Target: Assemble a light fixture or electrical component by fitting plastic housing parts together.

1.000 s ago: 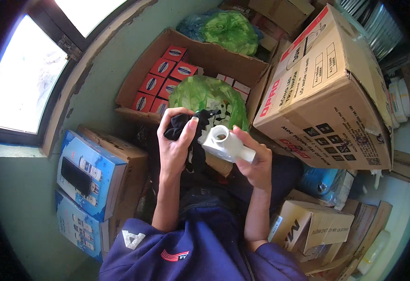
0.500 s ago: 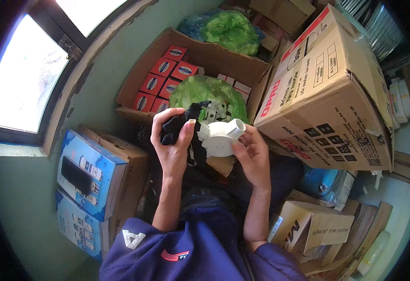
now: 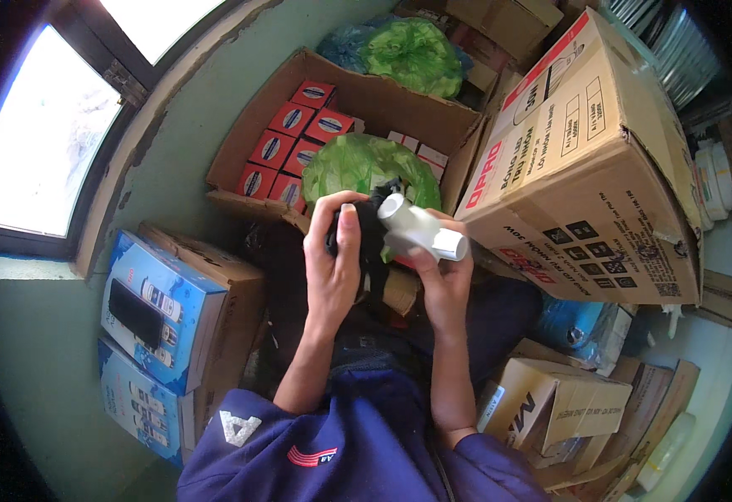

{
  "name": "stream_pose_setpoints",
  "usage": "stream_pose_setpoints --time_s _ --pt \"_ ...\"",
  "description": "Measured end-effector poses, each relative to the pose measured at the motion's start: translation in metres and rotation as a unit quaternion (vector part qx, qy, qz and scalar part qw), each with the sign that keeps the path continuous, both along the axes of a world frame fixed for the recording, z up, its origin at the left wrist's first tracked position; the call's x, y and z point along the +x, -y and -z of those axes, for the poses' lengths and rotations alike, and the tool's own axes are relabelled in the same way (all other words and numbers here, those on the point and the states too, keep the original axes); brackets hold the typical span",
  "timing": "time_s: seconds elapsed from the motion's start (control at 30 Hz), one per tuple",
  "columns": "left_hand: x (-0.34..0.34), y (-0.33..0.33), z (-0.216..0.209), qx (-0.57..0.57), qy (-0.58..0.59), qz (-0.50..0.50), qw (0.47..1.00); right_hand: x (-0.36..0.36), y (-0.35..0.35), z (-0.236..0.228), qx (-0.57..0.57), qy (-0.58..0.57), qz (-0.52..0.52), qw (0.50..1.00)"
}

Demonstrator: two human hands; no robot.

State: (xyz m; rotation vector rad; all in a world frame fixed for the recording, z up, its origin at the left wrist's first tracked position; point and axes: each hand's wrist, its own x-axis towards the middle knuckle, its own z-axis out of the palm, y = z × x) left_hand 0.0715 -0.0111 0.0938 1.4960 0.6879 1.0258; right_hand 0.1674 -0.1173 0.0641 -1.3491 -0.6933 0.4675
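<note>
Turned over since half a second ago, a white fitting now shows two tubular ends where its round, flat face was, while the left hand has shifted rightward, toward it. At far left, daylight fills a window in a pale green wall. Below it, a dark phone lies on the upper of two stacked blue boxes. Next, the left hand pinches bunched black cloth between thumb and fingers. Behind the hands, small red boxes stand in an open carton, with a translucent green bag at its front. At center, in front of the bag and just beside the cloth, is the fitting, slightly blurred; whether it touches the cloth cannot be told. From its right, the right hand grips it, thumb below and fingers behind. Farther right, a large tan carton leans at a tilt, and a smaller carton sits below it, near the person's right sleeve.
</note>
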Motion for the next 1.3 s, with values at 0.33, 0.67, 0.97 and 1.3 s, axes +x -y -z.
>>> stream_pose_setpoints --time_s 0.33,0.67,0.97,1.3 --pt "0.004 -0.003 0.009 0.104 -0.068 -0.028 0.992 0.006 0.009 -0.008 0.01 -0.011 -0.067 0.998" --pt "0.005 -0.001 0.006 0.117 -0.081 -0.01 0.99 0.009 0.013 0.001 0.04 -0.064 -0.048 0.996" --pt "0.003 0.0 0.006 -0.052 0.016 0.015 0.998 0.005 -0.001 0.008 0.201 -0.341 0.038 0.917" --pt "0.007 0.009 0.002 -0.038 0.036 0.003 0.999 -0.02 -0.016 -0.005 0.16 -0.406 -0.025 0.9"
